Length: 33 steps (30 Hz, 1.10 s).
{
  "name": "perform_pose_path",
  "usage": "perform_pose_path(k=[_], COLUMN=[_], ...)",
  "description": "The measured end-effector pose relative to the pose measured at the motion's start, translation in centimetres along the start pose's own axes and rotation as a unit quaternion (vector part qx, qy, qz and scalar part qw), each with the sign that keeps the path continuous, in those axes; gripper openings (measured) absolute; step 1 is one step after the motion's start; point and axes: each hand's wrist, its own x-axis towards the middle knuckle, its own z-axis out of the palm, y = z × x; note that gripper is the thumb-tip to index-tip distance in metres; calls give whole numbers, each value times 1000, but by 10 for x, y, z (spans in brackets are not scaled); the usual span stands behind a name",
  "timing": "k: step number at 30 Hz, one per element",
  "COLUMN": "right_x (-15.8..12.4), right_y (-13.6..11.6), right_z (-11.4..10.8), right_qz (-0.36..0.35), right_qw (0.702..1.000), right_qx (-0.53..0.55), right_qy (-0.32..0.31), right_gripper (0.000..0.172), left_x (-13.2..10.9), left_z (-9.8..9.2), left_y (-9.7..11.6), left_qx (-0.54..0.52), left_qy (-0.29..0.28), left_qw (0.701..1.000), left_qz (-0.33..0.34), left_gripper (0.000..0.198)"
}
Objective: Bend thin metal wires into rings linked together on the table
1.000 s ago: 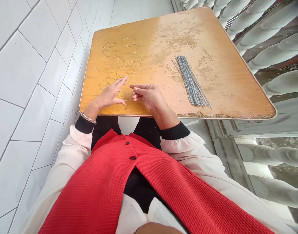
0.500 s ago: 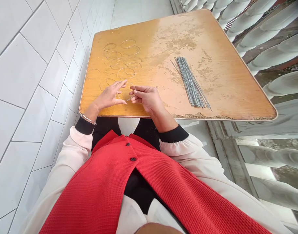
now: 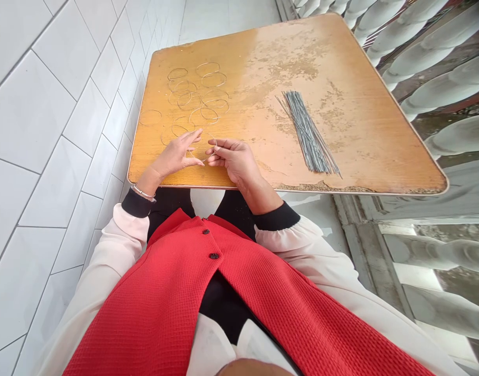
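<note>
A thin wire ring (image 3: 216, 142) hangs between my two hands over the near left part of the table. My right hand (image 3: 233, 157) pinches its right side between thumb and fingertips. My left hand (image 3: 179, 155) curves around the ring's left side, thumb and fingers spread wide apart. The wire passes by the left fingers and close to the thumb tip; whether they press on it is hard to see. Beyond the hands, several similar wire rings (image 3: 210, 115) lie flat, some overlapping. A bundle of straight grey wires (image 3: 308, 133) lies to the right.
The wooden table (image 3: 255, 162) has a worn, peeling surface and a chipped near edge. A white tiled wall (image 3: 47, 162) runs along the left. On the right stands a railing of white balusters (image 3: 451, 89).
My right hand has shifted very slightly left with the wire ring, its fingertips a little closer to my left thumb. The left hand and the other wires stay nearly as they were.
</note>
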Motion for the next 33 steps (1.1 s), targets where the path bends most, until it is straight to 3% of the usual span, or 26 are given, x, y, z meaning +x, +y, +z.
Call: perform_pose_path(k=[6, 16, 21, 24, 28, 33], right_x=[-2, 4, 3, 2, 0, 6], right_y=[-1, -3, -6, -10, -16, -14], right_z=[-2, -5, -5, -4, -3, -15], right_qz=[2, 27, 30, 41, 64, 47], right_qw=[1000, 999, 999, 998, 996, 979], right_qx=[4, -3, 12, 20, -17, -190], right_qy=[0, 17, 32, 45, 60, 63], right_gripper=[11, 18, 20, 21, 17, 16], left_x=[0, 1, -1, -5, -8, -3], left_z=[-3, -3, -9, -12, -6, 5], left_y=[-4, -8, -2, -1, -9, -14], left_qx=[37, 56, 123, 162, 190, 220], left_qy=[-4, -24, 15, 31, 32, 7], left_qw=[999, 998, 991, 984, 980, 974], left_qz=[23, 33, 56, 69, 59, 51], left_gripper=[98, 101, 101, 88, 46, 18])
